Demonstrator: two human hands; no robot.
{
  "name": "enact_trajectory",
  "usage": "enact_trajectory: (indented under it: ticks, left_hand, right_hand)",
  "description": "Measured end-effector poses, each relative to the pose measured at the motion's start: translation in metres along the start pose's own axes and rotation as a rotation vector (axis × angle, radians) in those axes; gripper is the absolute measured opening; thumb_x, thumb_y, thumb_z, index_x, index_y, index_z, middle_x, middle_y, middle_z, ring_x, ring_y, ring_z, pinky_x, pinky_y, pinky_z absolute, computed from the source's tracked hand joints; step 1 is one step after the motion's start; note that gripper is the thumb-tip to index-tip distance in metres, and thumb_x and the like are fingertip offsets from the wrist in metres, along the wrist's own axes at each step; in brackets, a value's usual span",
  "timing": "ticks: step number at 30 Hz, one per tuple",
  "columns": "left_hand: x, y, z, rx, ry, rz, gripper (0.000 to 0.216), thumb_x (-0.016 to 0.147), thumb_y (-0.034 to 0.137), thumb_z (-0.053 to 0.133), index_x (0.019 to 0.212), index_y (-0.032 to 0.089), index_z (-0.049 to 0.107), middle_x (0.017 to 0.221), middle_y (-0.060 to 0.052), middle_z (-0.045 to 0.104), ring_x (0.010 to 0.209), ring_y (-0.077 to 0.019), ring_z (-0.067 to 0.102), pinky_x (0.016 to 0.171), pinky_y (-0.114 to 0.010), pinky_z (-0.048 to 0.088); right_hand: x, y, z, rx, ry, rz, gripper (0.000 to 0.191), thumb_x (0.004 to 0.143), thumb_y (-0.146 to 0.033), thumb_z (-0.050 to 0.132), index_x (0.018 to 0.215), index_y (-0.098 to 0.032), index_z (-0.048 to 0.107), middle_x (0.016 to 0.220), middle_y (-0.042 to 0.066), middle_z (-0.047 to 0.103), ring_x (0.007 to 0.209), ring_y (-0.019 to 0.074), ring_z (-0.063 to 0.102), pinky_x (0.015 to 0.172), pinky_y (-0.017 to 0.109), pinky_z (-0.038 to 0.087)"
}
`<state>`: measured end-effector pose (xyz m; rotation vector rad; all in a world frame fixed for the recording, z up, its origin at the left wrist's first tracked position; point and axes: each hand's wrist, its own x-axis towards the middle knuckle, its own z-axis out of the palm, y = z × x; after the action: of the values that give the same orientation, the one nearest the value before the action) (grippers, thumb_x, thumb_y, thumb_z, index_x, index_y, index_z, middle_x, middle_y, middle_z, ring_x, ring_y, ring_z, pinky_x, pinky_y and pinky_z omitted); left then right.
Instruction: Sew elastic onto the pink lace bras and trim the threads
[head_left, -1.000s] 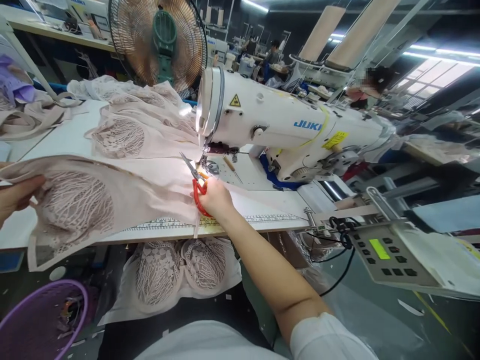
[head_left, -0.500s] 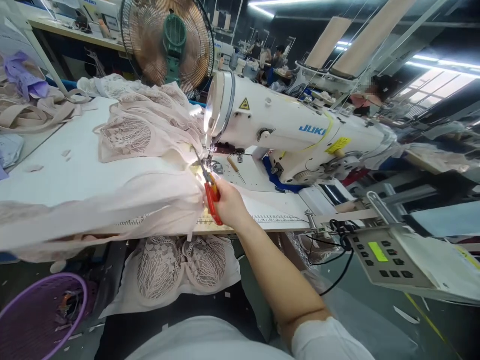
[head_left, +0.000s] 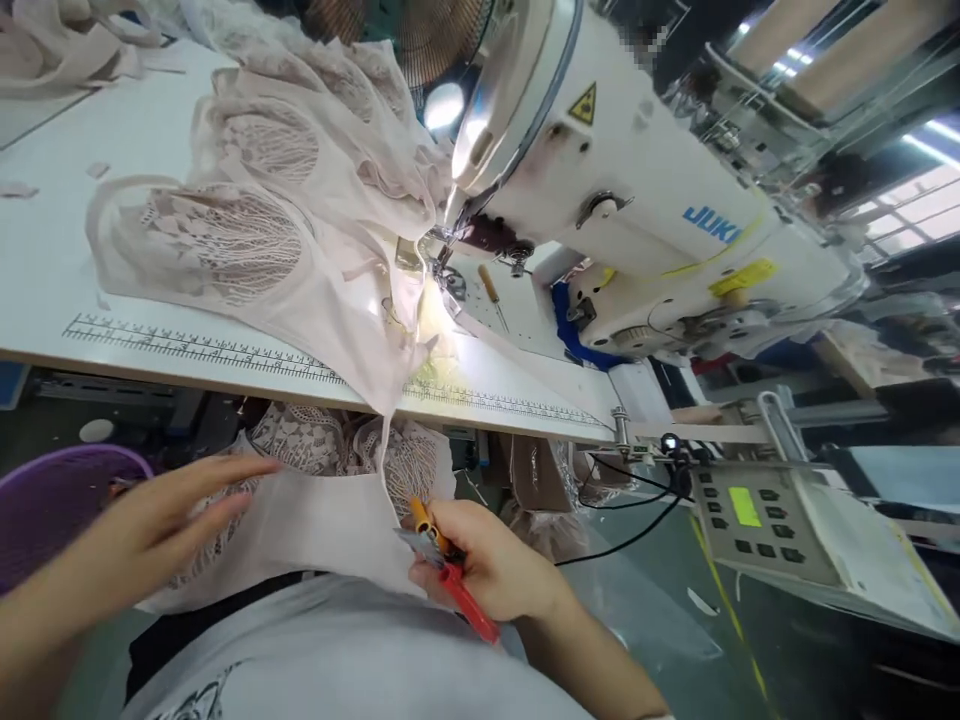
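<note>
My right hand (head_left: 487,560) is closed around a pair of scissors (head_left: 471,606) with red and orange handles, low in front of my body. A narrow pale strap (head_left: 385,450) runs down from the table edge to its fingertips; whether they pinch it is unclear. My left hand (head_left: 176,515) has its fingers stretched out and apart, over the left side of a pale lace bra (head_left: 322,515) on my lap. Another pale bra (head_left: 225,245) lies across the white table, its narrow end reaching the front edge below the sewing machine's needle area.
The white sewing machine (head_left: 645,190) stands over the table (head_left: 52,240). An awl-like tool with a wooden handle (head_left: 488,284) lies by the needle plate. More pale lace garments (head_left: 322,90) are heaped behind. A control panel (head_left: 757,520) sits right, a purple basket (head_left: 71,460) left.
My right hand has come down from the needle area to my lap with the scissors. My left hand has entered at the lower left. The bra on the table has shifted, and the view has tilted down.
</note>
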<state>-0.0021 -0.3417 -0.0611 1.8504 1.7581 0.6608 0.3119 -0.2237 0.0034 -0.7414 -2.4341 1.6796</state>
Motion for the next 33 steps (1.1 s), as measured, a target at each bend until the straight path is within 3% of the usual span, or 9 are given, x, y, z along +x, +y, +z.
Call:
enact_trajectory:
  ticks: [4,6,8,12,16,20,25,29,33]
  left_hand:
    - [0.057,0.048,0.037,-0.303,-0.235,0.174,0.047,0.096,0.041,0.043,0.139,0.026,0.054,0.135,-0.005,0.063,0.121,-0.0217,0.061,0.103,-0.033,0.048]
    - [0.074,0.062,0.047,-0.425,-0.345,0.179,0.048,0.096,0.040,0.042,0.140,0.025,0.052,0.136,-0.005,0.062,0.120,-0.0203,0.062,0.102,-0.032,0.049]
    - [0.077,0.068,0.054,-0.563,-0.346,0.118,0.047,0.095,0.040,0.042,0.137,0.024,0.056,0.134,-0.005,0.064,0.118,-0.0201,0.063,0.100,-0.031,0.050]
    - [0.069,0.068,0.060,-0.783,-0.225,-0.057,0.038,0.091,0.045,0.049,0.100,0.020,0.076,0.104,-0.006,0.076,0.096,-0.0222,0.070,0.086,-0.030,0.055]
    - [0.067,0.068,0.057,-0.805,-0.240,-0.081,0.038,0.088,0.045,0.051,0.070,0.018,0.070,0.066,-0.001,0.066,0.064,-0.0154,0.059,0.061,-0.024,0.050]
    - [0.070,0.068,0.055,-0.814,-0.279,-0.073,0.037,0.088,0.043,0.050,0.067,0.017,0.065,0.060,0.001,0.054,0.060,-0.0120,0.048,0.057,-0.022,0.040]
    - [0.071,0.067,0.055,-0.840,-0.343,-0.075,0.035,0.088,0.041,0.049,0.065,0.017,0.059,0.061,0.003,0.046,0.060,-0.0111,0.041,0.056,-0.022,0.034]
    - [0.072,0.068,0.053,-0.837,-0.346,-0.099,0.038,0.086,0.043,0.048,0.057,0.018,0.047,0.057,0.004,0.036,0.056,-0.0108,0.035,0.053,-0.024,0.030]
    - [0.071,0.068,0.048,-0.780,-0.338,-0.099,0.038,0.084,0.043,0.047,0.056,0.019,0.044,0.056,0.004,0.033,0.055,-0.0107,0.034,0.051,-0.023,0.031]
  right_hand:
    - [-0.010,0.012,0.013,0.050,0.035,-0.034,0.025,0.077,-0.035,0.061,0.073,-0.023,0.039,0.069,-0.003,0.048,0.061,0.0119,0.043,0.058,0.024,0.039]
    - [-0.015,0.018,0.015,0.100,0.037,0.010,0.028,0.079,-0.041,0.062,0.075,-0.023,0.041,0.070,-0.002,0.051,0.061,0.0121,0.046,0.059,0.025,0.041]
    - [-0.018,0.022,0.011,0.155,0.035,0.051,0.034,0.082,-0.049,0.062,0.076,-0.023,0.042,0.070,-0.001,0.053,0.062,0.0124,0.049,0.058,0.025,0.043]
    - [-0.016,0.022,-0.021,0.157,-0.044,0.059,0.055,0.074,-0.072,0.063,0.087,-0.021,0.050,0.087,0.005,0.060,0.077,0.0173,0.057,0.069,0.030,0.049]
    - [-0.002,0.020,-0.064,-0.219,-0.228,0.187,0.066,0.068,-0.086,0.054,0.075,-0.021,0.046,0.073,-0.001,0.048,0.064,0.0134,0.043,0.057,0.026,0.039]
    - [0.019,0.012,-0.081,-0.418,-0.388,0.251,0.061,0.077,-0.081,0.049,0.069,-0.022,0.037,0.065,-0.005,0.039,0.058,0.0110,0.036,0.053,0.024,0.029]
    - [0.043,-0.007,-0.079,-0.531,-0.464,0.291,0.050,0.078,-0.063,0.065,0.069,-0.022,0.039,0.066,-0.005,0.043,0.058,0.0110,0.039,0.053,0.023,0.028]
    - [0.051,-0.014,-0.078,-0.546,-0.476,0.319,0.046,0.076,-0.053,0.073,0.066,-0.021,0.040,0.061,-0.006,0.042,0.056,0.0104,0.038,0.052,0.023,0.027]
    - [0.048,-0.009,-0.079,-0.479,-0.399,0.337,0.053,0.070,-0.057,0.076,0.061,-0.021,0.038,0.054,-0.008,0.036,0.052,0.0095,0.032,0.050,0.023,0.024]
